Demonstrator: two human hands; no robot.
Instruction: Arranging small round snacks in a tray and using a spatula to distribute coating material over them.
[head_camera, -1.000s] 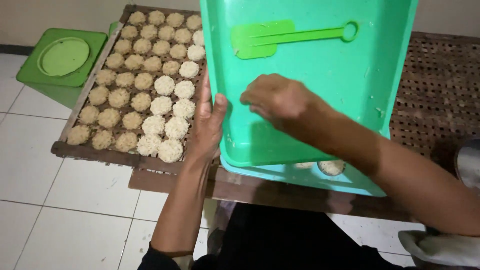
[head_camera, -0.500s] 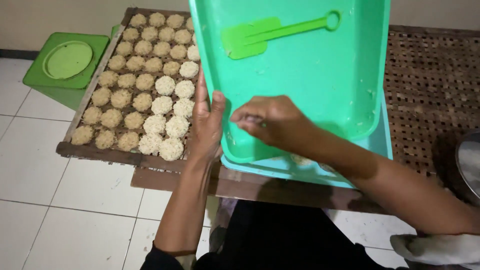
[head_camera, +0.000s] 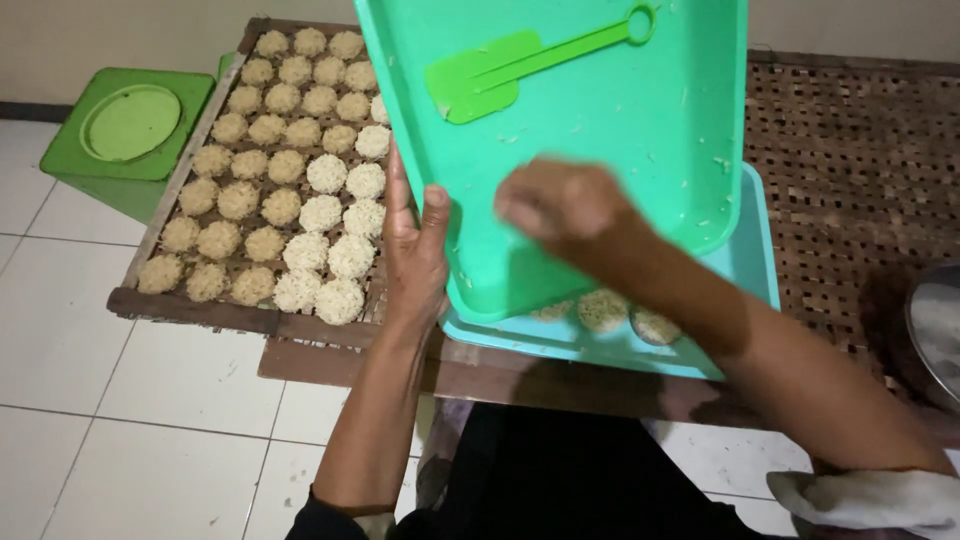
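Observation:
My left hand (head_camera: 415, 250) grips the left edge of a green plastic tray (head_camera: 620, 130), which is tilted up over a light blue tray (head_camera: 745, 290). A green spatula (head_camera: 530, 62) lies on the green tray near its top. My right hand (head_camera: 560, 205), blurred, hovers over the green tray's lower part with curled fingers, holding nothing that I can see. Under the green tray's lower rim, three round noodle cakes (head_camera: 602, 308) show in the blue tray.
A wooden rack (head_camera: 190, 310) on the left holds several rows of round noodle cakes (head_camera: 290, 170). A green lidded box (head_camera: 125, 130) stands on the tiled floor. A woven bamboo surface (head_camera: 850, 170) lies at right, with a metal bowl (head_camera: 935, 320) at the edge.
The green tray has tilted and shifted slightly. My right hand slid down and left across it, then back toward its middle. More of the blue tray and its cakes shows.

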